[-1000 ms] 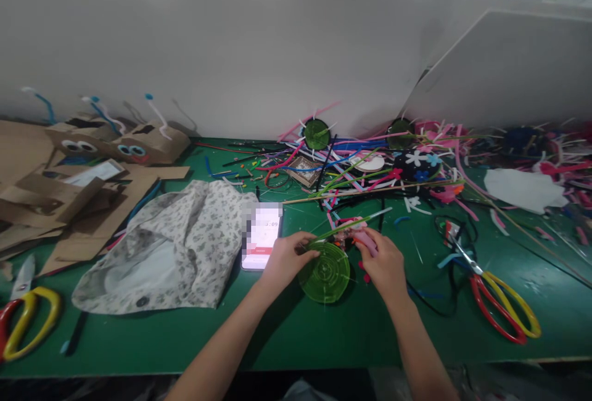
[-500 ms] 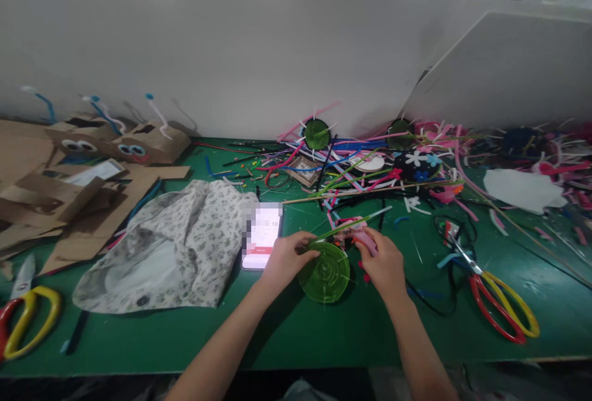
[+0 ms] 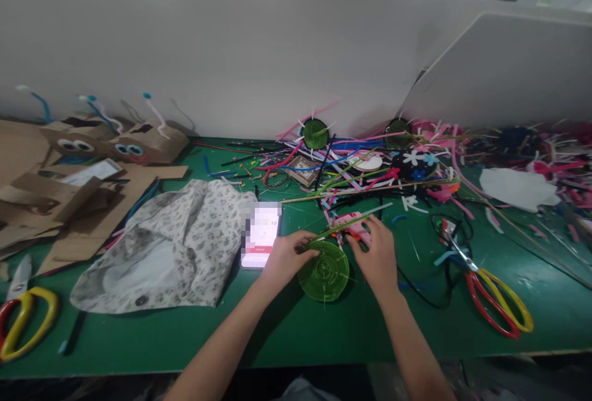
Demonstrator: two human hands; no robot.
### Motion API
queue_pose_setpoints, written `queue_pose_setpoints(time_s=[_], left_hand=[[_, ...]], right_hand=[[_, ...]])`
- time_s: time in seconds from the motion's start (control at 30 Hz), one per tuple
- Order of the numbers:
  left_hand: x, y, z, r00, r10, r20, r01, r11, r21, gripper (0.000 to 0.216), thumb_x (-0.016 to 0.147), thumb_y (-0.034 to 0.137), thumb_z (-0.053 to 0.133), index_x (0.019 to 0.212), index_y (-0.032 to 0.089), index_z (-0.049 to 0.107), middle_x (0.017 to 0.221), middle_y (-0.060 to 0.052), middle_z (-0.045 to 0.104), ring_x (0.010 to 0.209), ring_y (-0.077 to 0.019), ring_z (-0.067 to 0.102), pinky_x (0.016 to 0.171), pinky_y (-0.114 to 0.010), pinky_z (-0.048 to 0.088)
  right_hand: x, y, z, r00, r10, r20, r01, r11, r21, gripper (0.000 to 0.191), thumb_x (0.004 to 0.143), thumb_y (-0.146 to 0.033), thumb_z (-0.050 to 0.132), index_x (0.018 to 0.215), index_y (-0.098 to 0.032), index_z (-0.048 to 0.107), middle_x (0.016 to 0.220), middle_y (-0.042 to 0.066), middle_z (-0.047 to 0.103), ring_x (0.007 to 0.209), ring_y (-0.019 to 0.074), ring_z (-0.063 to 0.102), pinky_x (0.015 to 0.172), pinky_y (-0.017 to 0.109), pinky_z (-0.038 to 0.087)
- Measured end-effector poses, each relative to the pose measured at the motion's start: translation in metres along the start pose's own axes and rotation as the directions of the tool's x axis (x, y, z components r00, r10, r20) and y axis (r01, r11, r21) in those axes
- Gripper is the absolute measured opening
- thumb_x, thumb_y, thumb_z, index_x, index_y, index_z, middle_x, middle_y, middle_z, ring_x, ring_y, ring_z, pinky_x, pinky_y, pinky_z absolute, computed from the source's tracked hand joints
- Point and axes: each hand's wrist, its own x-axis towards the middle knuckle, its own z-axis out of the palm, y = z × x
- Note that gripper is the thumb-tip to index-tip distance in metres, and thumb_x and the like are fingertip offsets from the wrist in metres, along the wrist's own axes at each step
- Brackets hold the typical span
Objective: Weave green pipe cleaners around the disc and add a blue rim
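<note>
Head view: a translucent green ribbed plastic disc (image 3: 323, 269) lies flat on the green desk (image 3: 324, 333), near the middle of the front edge. The left hand (image 3: 287, 257) rests at the disc's left rim, fingers curled and pinching that rim between thumb and fingertips. The right hand (image 3: 378, 256) sits just right of the disc, its fingers spread and laid over a small pink foam piece (image 3: 355, 226) beside the disc's far rim; whether they grip the piece cannot be told. A thin green stick (image 3: 345, 224) slants from the disc's far rim up toward the right, passing between the two hands.

Just left of the left hand lies a smartphone with a lit white screen (image 3: 260, 234), and beyond it, toward the left edge, a crumpled floral grey-white cloth (image 3: 171, 247). Red-and-yellow-handled scissors (image 3: 494, 296) lie toward the right front corner, well apart from the right hand; a second pair of yellow-handled scissors (image 3: 23, 324) sits at the left front corner. Brown cardboard boxes with googly eyes (image 3: 106, 145) stand at the back left. A tangle of coloured pipe cleaners and strips (image 3: 361, 163) covers the back of the desk, against the white partition (image 3: 231, 49).
</note>
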Motion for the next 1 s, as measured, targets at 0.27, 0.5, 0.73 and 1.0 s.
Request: queue_pose_setpoints(time_s=[0.27, 0.5, 0.73, 1.0], left_hand=[[-0.001, 0.002, 0.000, 0.998, 0.051, 0.021, -0.051, 0.999, 0.004, 0.026, 0.073, 0.024, 0.072, 0.099, 0.023, 0.069, 0.082, 0.000, 0.072, 0.077, -0.0180, 0.067, 0.067, -0.026, 0.053], [-0.001, 0.003, -0.001, 0.998, 0.057, 0.033, -0.057, 0.998, -0.013, 0.025, 0.074, 0.023, 0.071, 0.099, 0.024, 0.070, 0.084, -0.001, 0.073, 0.078, -0.0184, 0.067, 0.068, -0.027, 0.052], [-0.001, 0.003, -0.002, 0.997, 0.058, 0.058, -0.057, 0.998, -0.017, 0.020, 0.075, 0.022, 0.069, 0.095, 0.023, 0.071, 0.084, 0.000, 0.073, 0.077, -0.0180, 0.067, 0.068, -0.026, 0.052], [-0.001, 0.002, -0.001, 0.996, 0.073, 0.050, -0.073, 0.997, -0.008, 0.018, 0.073, 0.020, 0.071, 0.091, 0.022, 0.070, 0.080, 0.001, 0.072, 0.073, -0.0160, 0.067, 0.065, -0.024, 0.050]], right_hand=[[0.013, -0.037, -0.025, 0.958, -0.279, 0.068, 0.282, 0.959, -0.040, 0.035, 0.091, -0.027, 0.051, 0.126, -0.028, 0.054, 0.132, 0.006, 0.056, 0.128, 0.0267, 0.044, 0.111, 0.057, 0.018], [0.015, -0.034, -0.017, 0.937, -0.292, 0.190, 0.293, 0.956, 0.025, 0.017, 0.091, -0.028, 0.050, 0.089, -0.024, 0.067, 0.084, 0.000, 0.071, 0.082, 0.0176, 0.059, 0.109, 0.056, 0.017], [0.009, -0.040, -0.026, 0.955, -0.231, 0.187, 0.224, 0.973, 0.055, 0.017, 0.088, -0.030, 0.053, 0.078, -0.023, 0.064, 0.079, 0.001, 0.070, 0.083, 0.0190, 0.059, 0.106, 0.053, 0.022], [0.005, -0.050, -0.031, 0.965, -0.200, 0.167, 0.194, 0.980, 0.049, 0.017, 0.087, -0.028, 0.053, 0.074, -0.023, 0.063, 0.074, 0.000, 0.069, 0.080, 0.0185, 0.060, 0.106, 0.053, 0.023]])
